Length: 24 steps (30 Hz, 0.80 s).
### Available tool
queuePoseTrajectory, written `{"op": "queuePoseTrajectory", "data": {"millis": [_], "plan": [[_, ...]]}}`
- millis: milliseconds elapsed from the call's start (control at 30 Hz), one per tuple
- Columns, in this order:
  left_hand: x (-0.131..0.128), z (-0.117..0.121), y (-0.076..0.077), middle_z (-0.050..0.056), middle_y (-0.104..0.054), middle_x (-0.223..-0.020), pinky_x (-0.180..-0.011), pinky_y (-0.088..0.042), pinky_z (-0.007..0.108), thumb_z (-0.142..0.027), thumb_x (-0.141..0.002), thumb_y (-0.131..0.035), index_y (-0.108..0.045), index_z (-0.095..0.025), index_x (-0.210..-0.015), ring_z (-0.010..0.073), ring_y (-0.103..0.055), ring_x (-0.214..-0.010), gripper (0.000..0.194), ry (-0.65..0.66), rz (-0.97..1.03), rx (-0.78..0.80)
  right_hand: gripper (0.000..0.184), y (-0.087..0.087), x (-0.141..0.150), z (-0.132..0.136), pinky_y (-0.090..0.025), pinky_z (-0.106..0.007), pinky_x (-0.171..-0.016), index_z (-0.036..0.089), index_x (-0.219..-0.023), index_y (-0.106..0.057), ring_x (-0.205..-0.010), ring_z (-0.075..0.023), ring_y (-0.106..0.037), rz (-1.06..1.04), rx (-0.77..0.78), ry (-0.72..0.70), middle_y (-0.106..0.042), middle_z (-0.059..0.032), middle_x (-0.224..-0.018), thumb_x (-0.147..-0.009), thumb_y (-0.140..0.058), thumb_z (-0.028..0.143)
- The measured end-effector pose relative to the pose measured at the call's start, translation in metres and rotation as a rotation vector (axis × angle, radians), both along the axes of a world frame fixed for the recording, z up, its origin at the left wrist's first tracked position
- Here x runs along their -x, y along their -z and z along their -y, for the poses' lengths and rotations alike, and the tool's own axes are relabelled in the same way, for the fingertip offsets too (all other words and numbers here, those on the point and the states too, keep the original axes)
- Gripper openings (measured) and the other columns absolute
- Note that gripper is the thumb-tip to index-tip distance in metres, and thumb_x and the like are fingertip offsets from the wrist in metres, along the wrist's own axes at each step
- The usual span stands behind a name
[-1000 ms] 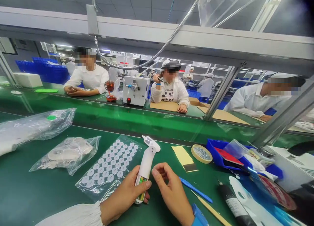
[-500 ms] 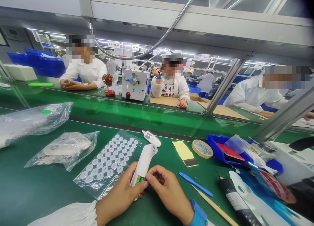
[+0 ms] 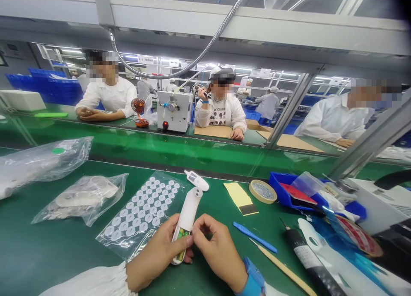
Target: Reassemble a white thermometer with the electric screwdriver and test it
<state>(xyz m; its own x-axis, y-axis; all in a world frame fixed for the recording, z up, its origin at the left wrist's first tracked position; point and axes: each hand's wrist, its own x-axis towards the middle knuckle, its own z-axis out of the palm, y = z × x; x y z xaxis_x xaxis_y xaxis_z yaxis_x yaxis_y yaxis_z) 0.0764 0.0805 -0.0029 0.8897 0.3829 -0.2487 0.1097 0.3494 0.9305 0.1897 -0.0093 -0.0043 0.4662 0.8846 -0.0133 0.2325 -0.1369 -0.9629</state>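
My left hand (image 3: 159, 254) grips a white plastic device handle (image 3: 188, 212) upright, and its open side shows a green-and-yellow battery (image 3: 181, 244). My right hand (image 3: 218, 253), with a blue wristband (image 3: 253, 279), sits beside it, fingertips touching the handle's side near the battery. Just beyond the handle's top lies a white head piece with a small display (image 3: 196, 180), apart from the handle. A plastic bag holding a sheet of round white stickers (image 3: 138, 212) lies left of my hands. The handle's lower end is partly hidden by my fingers.
On the green mat lie bagged white parts (image 3: 84, 197), yellow paper (image 3: 239, 197), a tape roll (image 3: 263, 191), a blue pry tool (image 3: 255, 237), a wooden stick (image 3: 282, 266), a black tube (image 3: 308, 261) and a blue tray (image 3: 282, 189). Co-workers (image 3: 220, 112) sit across the line.
The head piece now lies apart from the handle's top, beyond it. The battery shows more fully, and my right hand's fingers stay at the handle's side.
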Motion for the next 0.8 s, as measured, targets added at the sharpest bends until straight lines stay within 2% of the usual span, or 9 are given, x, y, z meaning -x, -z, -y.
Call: {"op": "queuePoseTrajectory", "data": {"millis": [133, 300, 533, 800], "plan": [[0.001, 0.001, -0.005, 0.0, -0.055, -0.066, -0.059, -0.046, 0.026, -0.034, -0.071, -0.068, -0.046, -0.012, -0.102, 0.0103, -0.053, -0.057, 0.044, 0.0, 0.004, 0.112, 0.021, 0.005, -0.005, -0.002, -0.039, -0.018, -0.056, 0.013, -0.066, -0.046, -0.058, -0.0083, -0.046, -0.108, 0.007, 0.004, -0.05, 0.0003, -0.063, -0.073, -0.048, 0.033], [0.0, 0.001, -0.008, 0.002, -0.057, -0.073, -0.06, -0.048, 0.027, -0.031, -0.072, -0.068, -0.045, -0.013, -0.107, 0.01, -0.054, -0.057, 0.045, 0.003, 0.003, 0.181, 0.024, 0.002, -0.006, -0.002, -0.044, -0.021, -0.064, 0.013, -0.068, -0.048, -0.064, -0.0104, -0.053, -0.212, -0.003, -0.026, -0.054, -0.0015, -0.066, -0.076, -0.045, 0.035], [0.0, 0.002, -0.011, -0.001, -0.055, -0.064, -0.057, -0.048, 0.024, -0.03, -0.069, -0.069, -0.045, -0.012, -0.105, 0.01, -0.053, -0.057, 0.046, -0.002, 0.002, 0.175, 0.026, -0.001, -0.003, 0.0, -0.037, -0.018, -0.058, 0.013, -0.068, -0.049, -0.06, -0.0074, -0.045, -0.206, -0.021, -0.001, -0.05, 0.001, -0.065, -0.075, -0.054, 0.038], [0.001, 0.001, -0.002, -0.001, -0.053, -0.063, -0.032, -0.038, 0.016, -0.012, -0.063, -0.053, -0.048, -0.014, -0.092, 0.0073, -0.046, -0.041, 0.029, -0.086, 0.032, 0.377, 0.034, -0.005, 0.004, -0.002, -0.039, -0.018, -0.063, 0.014, -0.069, -0.047, -0.062, -0.0082, -0.049, -0.374, -0.056, -0.079, -0.052, 0.0008, -0.064, -0.075, -0.054, 0.046]]}}
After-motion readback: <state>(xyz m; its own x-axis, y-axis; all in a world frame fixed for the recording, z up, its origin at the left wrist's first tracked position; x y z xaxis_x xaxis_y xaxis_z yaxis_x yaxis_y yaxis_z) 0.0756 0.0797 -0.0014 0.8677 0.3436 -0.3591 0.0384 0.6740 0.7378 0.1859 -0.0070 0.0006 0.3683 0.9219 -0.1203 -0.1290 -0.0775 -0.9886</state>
